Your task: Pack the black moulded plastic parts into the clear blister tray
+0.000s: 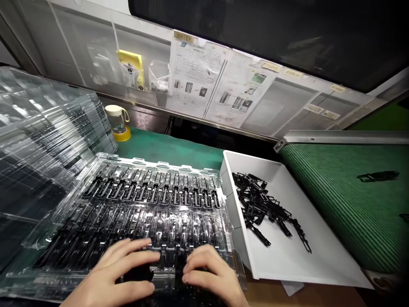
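My left hand (124, 270) is over the near row of a clear plastic tray (161, 165), its fingers stretched out and apart. Dark material shows between its thumb and fingers, too dim to make out. My right hand (214, 273) has its fingers curled, the tips at a narrow black plastic part (180, 266) near the tray's front edge. Long black plastic parts (143, 192) lie side by side in the tray's slots, in two rows. The near ends of the front row are partly hidden behind my hands.
A white bin (306, 264) with a heap of black parts (258, 200) stands right of the tray. Beyond it runs a green conveyor belt (332, 192) carrying a black part (378, 176). Stacked clear trays (47, 136) rise at left, near a lidded cup (118, 121).
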Demonstrator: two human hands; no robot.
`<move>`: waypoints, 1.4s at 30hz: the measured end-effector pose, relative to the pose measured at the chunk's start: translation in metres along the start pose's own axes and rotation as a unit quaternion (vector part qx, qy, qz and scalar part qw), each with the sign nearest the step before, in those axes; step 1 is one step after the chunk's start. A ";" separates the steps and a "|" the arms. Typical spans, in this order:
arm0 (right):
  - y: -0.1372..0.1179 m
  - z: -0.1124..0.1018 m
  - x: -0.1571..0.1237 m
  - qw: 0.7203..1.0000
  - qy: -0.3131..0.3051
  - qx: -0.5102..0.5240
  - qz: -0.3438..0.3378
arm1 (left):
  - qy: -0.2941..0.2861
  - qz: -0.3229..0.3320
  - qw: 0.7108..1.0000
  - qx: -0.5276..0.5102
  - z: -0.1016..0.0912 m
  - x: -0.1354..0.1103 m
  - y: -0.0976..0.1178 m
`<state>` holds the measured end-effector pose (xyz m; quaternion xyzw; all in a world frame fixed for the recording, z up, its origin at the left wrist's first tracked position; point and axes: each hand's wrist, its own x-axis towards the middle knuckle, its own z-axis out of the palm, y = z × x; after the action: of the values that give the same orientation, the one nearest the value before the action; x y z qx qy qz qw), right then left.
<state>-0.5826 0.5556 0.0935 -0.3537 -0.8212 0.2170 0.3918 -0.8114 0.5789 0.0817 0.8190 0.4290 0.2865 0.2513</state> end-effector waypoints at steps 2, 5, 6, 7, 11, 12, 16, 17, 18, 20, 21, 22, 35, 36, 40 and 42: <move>0.007 -0.009 -0.001 0.994 -0.002 -0.112 -0.019 | 0.004 0.008 0.993 0.118 0.003 0.007 -0.004; 0.020 -0.012 0.001 0.971 -0.018 -0.232 -0.047 | -0.054 0.162 0.976 0.132 0.009 0.025 -0.010; 0.025 -0.011 0.001 0.965 -0.029 -0.256 -0.053 | -0.086 0.200 0.968 0.120 0.011 0.031 -0.013; 0.030 -0.009 0.001 0.959 -0.043 -0.276 -0.055 | -0.120 0.222 0.961 0.111 0.013 0.037 -0.015; 0.043 -0.007 -0.003 0.943 -0.113 -0.311 -0.028 | -0.195 0.226 0.949 0.100 0.017 0.047 -0.023; 0.044 -0.009 -0.005 0.942 -0.129 -0.310 -0.015 | -0.205 0.223 0.948 0.099 0.017 0.047 -0.024; 0.042 -0.024 -0.014 0.934 -0.190 -0.297 0.047 | -0.262 0.181 0.944 0.091 0.011 0.042 -0.022; 0.041 -0.027 -0.016 0.932 -0.204 -0.294 0.061 | -0.279 0.166 0.942 0.087 0.010 0.039 -0.021; 0.040 -0.030 -0.019 0.929 -0.216 -0.290 0.075 | -0.288 0.150 0.942 0.084 0.010 0.037 -0.021; 0.039 -0.034 -0.023 0.925 -0.231 -0.283 0.099 | -0.263 0.119 0.953 0.093 0.011 0.031 -0.021; 0.039 -0.035 -0.025 0.925 -0.234 -0.280 0.107 | -0.236 0.109 0.961 0.097 0.012 0.027 -0.021; 0.038 -0.037 -0.027 0.925 -0.235 -0.278 0.112 | -0.214 0.106 0.966 0.098 0.014 0.024 -0.022; 0.042 -0.044 -0.046 0.934 -0.189 -0.263 0.152 | -0.084 0.134 0.982 0.100 0.037 0.000 -0.043; 0.041 -0.044 -0.046 0.934 -0.187 -0.263 0.155 | -0.076 0.123 0.984 0.101 0.040 0.000 -0.045; 0.036 -0.036 -0.041 0.937 -0.143 -0.278 0.156 | -0.057 0.115 0.986 0.103 0.046 0.001 -0.049; 0.032 -0.025 -0.034 0.941 -0.128 -0.278 0.145 | -0.057 0.119 0.985 0.112 0.047 0.003 -0.050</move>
<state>-0.5341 0.5528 0.0716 -0.5330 -0.8319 0.0776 0.1338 -0.8053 0.5985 0.0162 0.9020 0.3427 0.2178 0.1463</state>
